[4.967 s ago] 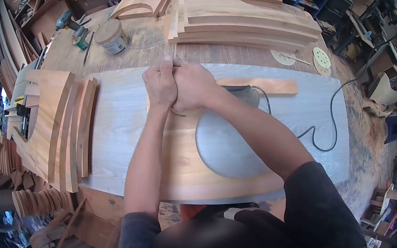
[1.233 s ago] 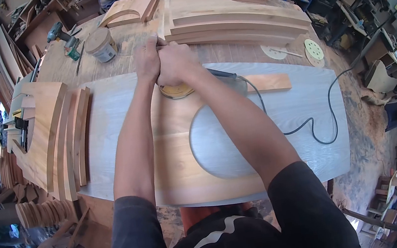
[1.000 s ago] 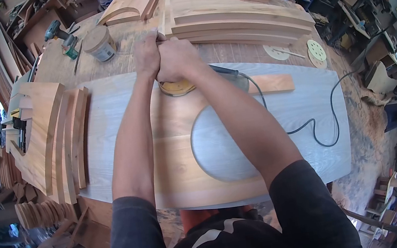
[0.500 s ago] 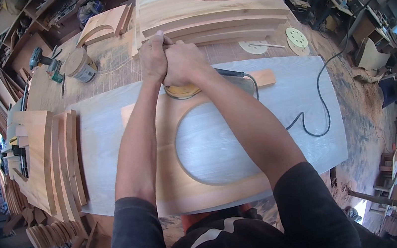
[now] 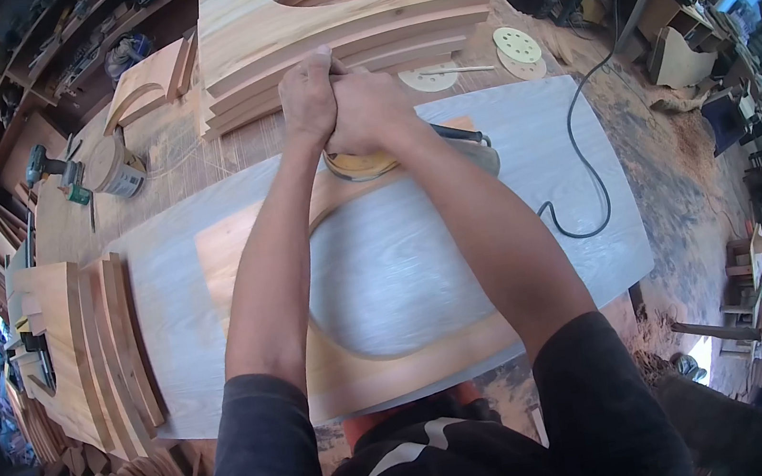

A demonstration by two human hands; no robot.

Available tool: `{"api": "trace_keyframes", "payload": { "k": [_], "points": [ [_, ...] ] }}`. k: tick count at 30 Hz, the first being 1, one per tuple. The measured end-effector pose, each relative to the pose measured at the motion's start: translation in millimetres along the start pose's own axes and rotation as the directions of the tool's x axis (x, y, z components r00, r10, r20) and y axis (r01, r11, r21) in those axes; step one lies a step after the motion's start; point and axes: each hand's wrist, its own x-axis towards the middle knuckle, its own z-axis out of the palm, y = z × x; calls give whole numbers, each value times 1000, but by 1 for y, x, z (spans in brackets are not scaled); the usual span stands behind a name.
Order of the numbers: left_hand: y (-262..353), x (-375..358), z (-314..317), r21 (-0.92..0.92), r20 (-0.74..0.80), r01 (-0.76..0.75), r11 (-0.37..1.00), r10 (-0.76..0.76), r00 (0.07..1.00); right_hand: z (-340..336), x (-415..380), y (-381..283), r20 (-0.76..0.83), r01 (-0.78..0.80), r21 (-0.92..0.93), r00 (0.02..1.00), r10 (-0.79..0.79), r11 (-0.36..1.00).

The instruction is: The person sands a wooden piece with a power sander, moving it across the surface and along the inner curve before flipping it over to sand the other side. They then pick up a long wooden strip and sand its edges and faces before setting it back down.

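My right hand (image 5: 371, 109) is closed over the top of a sander (image 5: 360, 166) with a yellow lower part. Pressed against it, my left hand (image 5: 309, 98) is closed too; its fingers are partly hidden, over the sander's head. The sander rests on the far strip of a pale wooden panel (image 5: 360, 371) with a large rounded cutout. A grey dust container (image 5: 484, 159) sticks out behind my right forearm. Under the panel lies a grey wood-grained board (image 5: 174, 313), visible through the cutout.
Cut wooden panels are stacked at the back (image 5: 240, 45) and at the left (image 5: 63, 347). A drill (image 5: 44, 167) and a tub (image 5: 114, 169) stand at the back left. Sanding discs (image 5: 517, 45) lie back right. A black cord (image 5: 602, 180) loops across the board's right side.
Both hands and the sander have moved right along the panel's far strip. My view has turned and shifted, so the bench and stacks appear farther left.
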Motion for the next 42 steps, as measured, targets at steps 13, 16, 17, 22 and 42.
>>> {"api": "trace_keyframes", "payload": {
  "k": [13, 16, 17, 22, 42],
  "points": [
    [17, 6, 75, -77, 72, -20, 997, 26, 997, -24, -29, 56, -119, -82, 8, 989, 82, 997],
    [20, 9, 91, -63, 122, -26, 998, 34, 992, -37, -39, 62, -53, -153, 12, 987, 154, 988],
    [20, 9, 97, -69, 128, -30, 997, 38, 991, -39, -42, 65, -71, -155, 7, 985, 155, 988],
    [26, 11, 117, -74, 155, -24, 997, 35, 987, -34, -43, 93, -164, -132, 12, 978, 132, 991],
    [25, 24, 165, -146, 231, -23, 989, 57, 971, -41, -48, 129, -169, -224, -65, 963, 211, 972]
  ]
}}
